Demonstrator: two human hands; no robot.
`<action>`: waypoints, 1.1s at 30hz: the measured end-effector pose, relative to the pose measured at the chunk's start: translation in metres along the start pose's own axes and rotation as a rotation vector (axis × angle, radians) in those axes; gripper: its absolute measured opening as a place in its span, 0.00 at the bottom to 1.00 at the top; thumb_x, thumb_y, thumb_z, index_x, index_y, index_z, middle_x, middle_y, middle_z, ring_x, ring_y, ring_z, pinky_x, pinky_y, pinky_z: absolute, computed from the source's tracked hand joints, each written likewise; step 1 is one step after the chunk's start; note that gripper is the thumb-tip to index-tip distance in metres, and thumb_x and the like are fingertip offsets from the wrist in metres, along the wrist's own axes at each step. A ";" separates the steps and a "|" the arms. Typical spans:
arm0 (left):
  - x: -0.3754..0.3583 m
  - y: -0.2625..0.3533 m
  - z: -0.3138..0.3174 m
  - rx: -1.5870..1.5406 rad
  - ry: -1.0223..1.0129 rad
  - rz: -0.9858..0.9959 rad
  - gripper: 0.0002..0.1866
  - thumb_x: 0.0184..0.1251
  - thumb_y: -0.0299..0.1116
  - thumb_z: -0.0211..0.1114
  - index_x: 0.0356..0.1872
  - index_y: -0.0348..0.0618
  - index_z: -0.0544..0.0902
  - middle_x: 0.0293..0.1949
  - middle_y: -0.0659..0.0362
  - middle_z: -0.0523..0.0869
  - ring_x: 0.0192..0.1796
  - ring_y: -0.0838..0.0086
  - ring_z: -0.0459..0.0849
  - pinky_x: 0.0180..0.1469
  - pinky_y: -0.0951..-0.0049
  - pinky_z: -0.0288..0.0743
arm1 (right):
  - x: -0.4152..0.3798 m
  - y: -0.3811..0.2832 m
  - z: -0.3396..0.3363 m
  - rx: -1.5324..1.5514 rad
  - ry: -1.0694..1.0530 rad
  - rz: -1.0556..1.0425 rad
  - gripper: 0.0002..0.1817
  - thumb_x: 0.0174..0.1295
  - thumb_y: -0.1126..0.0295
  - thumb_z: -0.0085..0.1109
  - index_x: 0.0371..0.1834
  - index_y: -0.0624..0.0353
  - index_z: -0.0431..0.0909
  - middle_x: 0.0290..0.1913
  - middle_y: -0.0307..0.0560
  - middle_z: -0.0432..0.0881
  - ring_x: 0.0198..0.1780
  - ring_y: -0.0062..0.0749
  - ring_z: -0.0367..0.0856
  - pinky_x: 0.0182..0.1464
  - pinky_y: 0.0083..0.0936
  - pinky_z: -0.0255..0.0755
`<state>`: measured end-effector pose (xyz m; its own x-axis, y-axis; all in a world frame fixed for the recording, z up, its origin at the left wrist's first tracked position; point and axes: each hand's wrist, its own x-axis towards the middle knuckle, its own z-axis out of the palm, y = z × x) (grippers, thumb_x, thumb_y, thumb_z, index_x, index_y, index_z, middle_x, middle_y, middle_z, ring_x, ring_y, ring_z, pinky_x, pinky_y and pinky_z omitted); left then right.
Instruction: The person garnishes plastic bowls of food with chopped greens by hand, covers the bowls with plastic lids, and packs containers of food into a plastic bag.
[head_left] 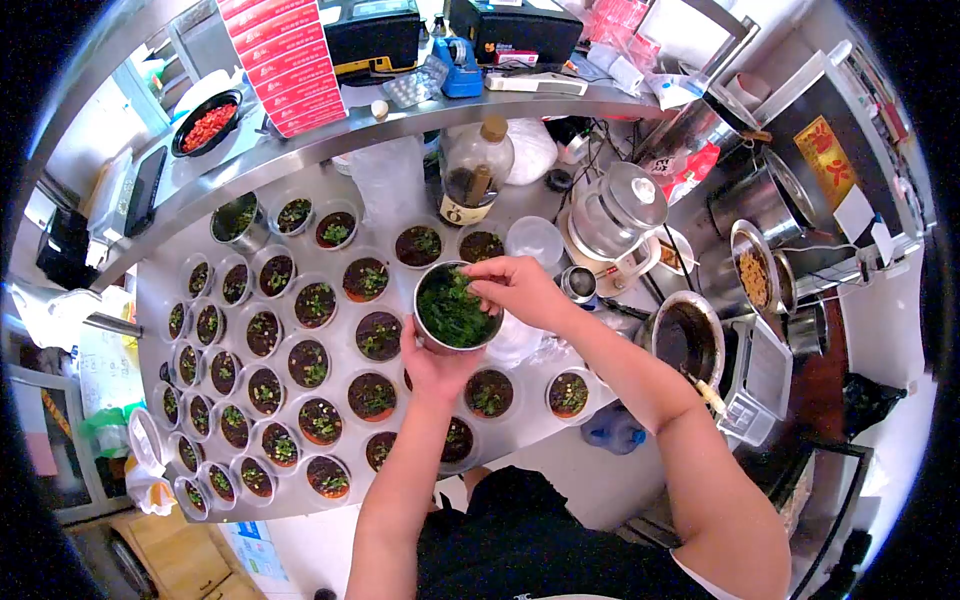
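My left hand (440,372) is wrapped round a round metal container (424,330), holding it tilted above the steel table. Chopped green herbs (447,312) fill the container. At its upper right rim, the fingers of my right hand (515,285) are pinched together on some of the herbs. Many clear plastic cups stand in rows around the hands, with dark contents topped by green and pale bits; one such cup (378,336) is just left of the container. Another cup (489,393) sits below it, and some cups are partly hidden by my left arm.
A second metal container (238,222) with greens stands at the back left. A large bottle (477,170), a glass kettle (625,208) and a dark-filled pot (687,340) stand behind and right. Above runs a steel shelf (380,131) with a bowl of red pieces (208,128).
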<state>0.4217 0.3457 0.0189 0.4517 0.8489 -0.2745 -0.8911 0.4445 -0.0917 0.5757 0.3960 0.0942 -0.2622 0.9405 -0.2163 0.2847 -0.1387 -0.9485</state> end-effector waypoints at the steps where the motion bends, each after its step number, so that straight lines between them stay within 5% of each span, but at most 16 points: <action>1: 0.004 0.001 0.000 -0.018 0.019 0.012 0.34 0.62 0.59 0.54 0.67 0.53 0.69 0.63 0.56 0.74 0.64 0.61 0.74 0.65 0.52 0.69 | 0.001 0.000 -0.003 0.007 -0.008 -0.016 0.13 0.65 0.74 0.59 0.52 0.64 0.80 0.33 0.39 0.84 0.29 0.17 0.79 0.31 0.17 0.75; 8: 0.021 0.018 -0.006 0.034 -0.100 -0.009 0.34 0.63 0.60 0.52 0.68 0.55 0.67 0.68 0.57 0.69 0.70 0.59 0.67 0.71 0.48 0.59 | 0.023 -0.011 -0.024 0.035 -0.098 0.006 0.08 0.61 0.75 0.64 0.41 0.61 0.78 0.32 0.38 0.83 0.28 0.19 0.78 0.30 0.18 0.74; 11: 0.023 0.019 -0.002 0.007 -0.073 0.007 0.34 0.64 0.60 0.52 0.68 0.55 0.67 0.68 0.57 0.70 0.70 0.59 0.67 0.71 0.49 0.59 | 0.025 -0.021 -0.008 -0.438 -0.068 -0.216 0.07 0.59 0.75 0.66 0.38 0.61 0.79 0.31 0.40 0.82 0.27 0.19 0.78 0.29 0.20 0.73; 15: 0.026 0.020 0.000 0.012 -0.062 0.029 0.33 0.61 0.60 0.55 0.66 0.58 0.70 0.66 0.58 0.73 0.67 0.60 0.70 0.68 0.49 0.63 | 0.044 -0.011 -0.006 -0.636 -0.032 -0.660 0.06 0.61 0.73 0.64 0.40 0.61 0.82 0.32 0.39 0.83 0.29 0.19 0.78 0.32 0.19 0.74; 18: 0.027 0.027 -0.003 -0.015 -0.104 0.028 0.34 0.61 0.60 0.55 0.67 0.58 0.69 0.67 0.57 0.71 0.69 0.59 0.69 0.68 0.49 0.64 | 0.043 -0.028 -0.008 -0.208 0.043 -0.126 0.09 0.63 0.73 0.62 0.44 0.62 0.83 0.33 0.39 0.83 0.30 0.18 0.78 0.35 0.18 0.74; 21: 0.023 0.037 -0.011 -0.026 -0.102 0.061 0.34 0.61 0.60 0.55 0.67 0.59 0.69 0.68 0.57 0.70 0.69 0.57 0.68 0.68 0.48 0.63 | 0.062 -0.011 -0.031 0.012 0.147 -0.100 0.08 0.63 0.72 0.60 0.42 0.63 0.84 0.34 0.41 0.85 0.31 0.17 0.80 0.36 0.18 0.76; 22: 0.021 0.041 -0.013 -0.027 -0.079 0.078 0.34 0.61 0.60 0.55 0.67 0.59 0.70 0.68 0.57 0.70 0.69 0.57 0.68 0.68 0.47 0.63 | 0.073 0.004 -0.040 0.058 0.172 -0.071 0.08 0.62 0.72 0.59 0.42 0.61 0.84 0.36 0.46 0.86 0.33 0.27 0.84 0.38 0.24 0.78; 26: 0.009 0.053 -0.017 -0.035 0.023 0.153 0.34 0.60 0.61 0.56 0.67 0.59 0.71 0.68 0.57 0.71 0.69 0.57 0.68 0.68 0.47 0.63 | 0.113 0.100 -0.074 -0.832 -0.031 -0.173 0.10 0.58 0.72 0.58 0.41 0.58 0.85 0.40 0.56 0.85 0.41 0.52 0.83 0.47 0.40 0.77; 33: -0.007 0.059 -0.016 -0.023 0.107 0.191 0.31 0.63 0.60 0.55 0.64 0.59 0.74 0.67 0.58 0.72 0.68 0.56 0.69 0.67 0.48 0.63 | 0.126 0.079 -0.049 -1.010 0.089 -0.152 0.07 0.54 0.69 0.63 0.34 0.59 0.82 0.36 0.52 0.85 0.39 0.51 0.83 0.45 0.40 0.76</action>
<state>0.3648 0.3616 0.0001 0.2681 0.8813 -0.3891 -0.9615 0.2704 -0.0501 0.6103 0.5192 0.0030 -0.3031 0.9515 -0.0529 0.9084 0.2717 -0.3179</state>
